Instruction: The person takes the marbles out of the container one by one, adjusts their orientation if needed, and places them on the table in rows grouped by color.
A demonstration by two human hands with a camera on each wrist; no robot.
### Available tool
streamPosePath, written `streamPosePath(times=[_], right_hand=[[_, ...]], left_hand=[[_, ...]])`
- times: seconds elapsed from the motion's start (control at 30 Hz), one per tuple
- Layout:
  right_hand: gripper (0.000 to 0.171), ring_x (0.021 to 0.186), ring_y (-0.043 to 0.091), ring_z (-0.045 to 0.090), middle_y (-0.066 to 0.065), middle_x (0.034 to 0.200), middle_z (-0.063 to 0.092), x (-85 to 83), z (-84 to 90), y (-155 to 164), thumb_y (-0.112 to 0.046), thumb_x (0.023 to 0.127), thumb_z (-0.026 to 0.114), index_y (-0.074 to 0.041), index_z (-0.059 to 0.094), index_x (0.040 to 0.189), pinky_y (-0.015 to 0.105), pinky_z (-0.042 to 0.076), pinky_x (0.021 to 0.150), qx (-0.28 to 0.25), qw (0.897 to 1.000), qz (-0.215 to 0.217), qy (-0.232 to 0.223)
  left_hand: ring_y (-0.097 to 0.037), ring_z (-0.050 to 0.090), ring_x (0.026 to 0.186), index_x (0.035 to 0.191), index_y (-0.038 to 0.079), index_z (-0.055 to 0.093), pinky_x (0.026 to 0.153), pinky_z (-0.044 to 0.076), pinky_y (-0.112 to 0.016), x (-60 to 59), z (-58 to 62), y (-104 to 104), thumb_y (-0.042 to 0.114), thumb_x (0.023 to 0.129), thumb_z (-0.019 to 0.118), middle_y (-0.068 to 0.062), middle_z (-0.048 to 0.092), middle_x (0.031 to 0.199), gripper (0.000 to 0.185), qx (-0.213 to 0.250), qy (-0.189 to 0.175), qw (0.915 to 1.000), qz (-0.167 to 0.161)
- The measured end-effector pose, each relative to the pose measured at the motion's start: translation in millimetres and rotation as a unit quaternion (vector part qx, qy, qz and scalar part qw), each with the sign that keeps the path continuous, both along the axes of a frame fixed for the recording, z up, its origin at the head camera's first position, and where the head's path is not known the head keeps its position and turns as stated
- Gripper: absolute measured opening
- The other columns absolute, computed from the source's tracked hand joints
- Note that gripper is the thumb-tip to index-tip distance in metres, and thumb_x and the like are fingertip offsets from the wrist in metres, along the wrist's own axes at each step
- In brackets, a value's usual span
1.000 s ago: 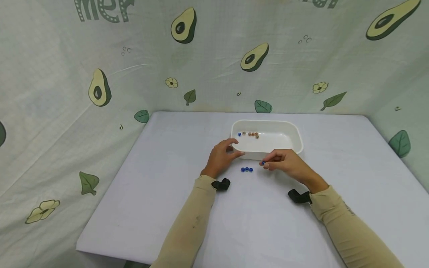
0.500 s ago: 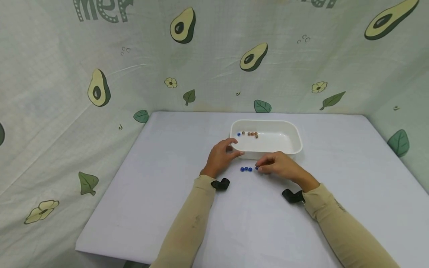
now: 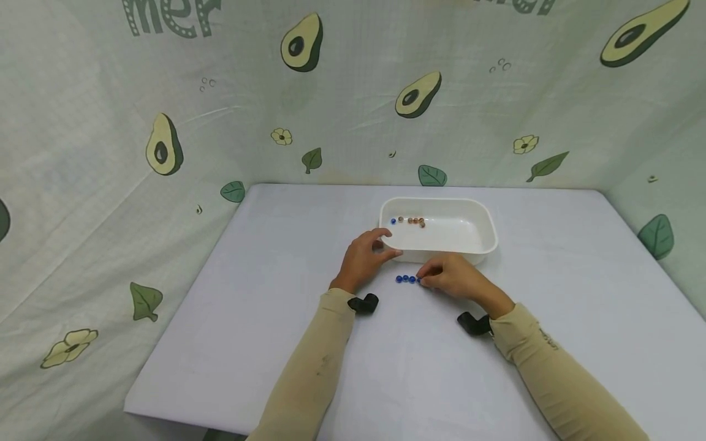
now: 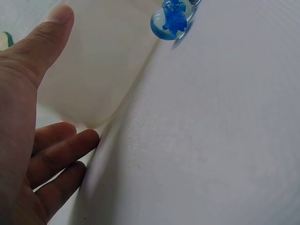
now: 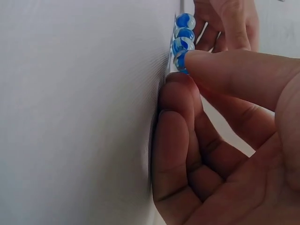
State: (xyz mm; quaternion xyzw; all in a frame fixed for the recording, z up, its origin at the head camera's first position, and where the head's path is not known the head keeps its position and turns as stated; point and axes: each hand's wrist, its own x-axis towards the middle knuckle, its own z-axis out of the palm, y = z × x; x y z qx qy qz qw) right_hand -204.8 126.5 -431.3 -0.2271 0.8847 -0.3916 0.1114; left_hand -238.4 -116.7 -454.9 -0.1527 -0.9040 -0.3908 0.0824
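Observation:
Between thumb and fingertips, my right hand pinches a clear marble with a blue swirl, low on the white table. It sits at the right end of a short row of like blue marbles, against its neighbour in the right wrist view. My left hand holds the near left corner of a white tray, thumb along the front wall and fingers at the left side. Inside the tray, toward its back left, lie one blue marble and several brown marbles.
A white cloth covers the table. Behind and to the left hangs a pale green curtain printed with avocados and leaves. Each wrist wears a black camera mount, such as the right mount.
My right hand has brought its blue marble left and down from beside the tray's front to the right end of the row. The left hand and tray have stayed put.

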Motion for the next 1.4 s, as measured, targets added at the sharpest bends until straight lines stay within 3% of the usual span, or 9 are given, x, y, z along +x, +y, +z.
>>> streamPosePath(times=[0.93,1.4], right_hand=[[0.012,0.086,0.018,0.060,-0.002,0.092,0.072,-1.2,-2.3,-1.3,-0.006,0.088,0.073,-0.009,0.077,0.098,0.036,0.049,0.077,0.013,1.000,0.005,0.020],[0.013,0.081,0.016,0.061,-0.002,0.088,0.069,-0.4,-0.5,1.8,-0.008,0.090,0.072,-0.006,0.074,0.102,0.035,0.050,0.074,0.012,1.000,0.005,0.026]], left_hand=[[-0.013,0.063,0.103,0.123,0.023,0.062,0.089,0.050,-0.037,2.3,2.9,5.7,0.047,0.085,0.078,0.001,0.066,0.115,0.048,-0.004,-0.005,0.9997,0.022],[-0.014,0.062,0.103,0.124,0.022,0.062,0.089,0.050,-0.038,2.7,3.3,5.6,0.047,0.085,0.078,0.000,0.067,0.115,0.050,-0.003,-0.009,0.9997,0.022]])
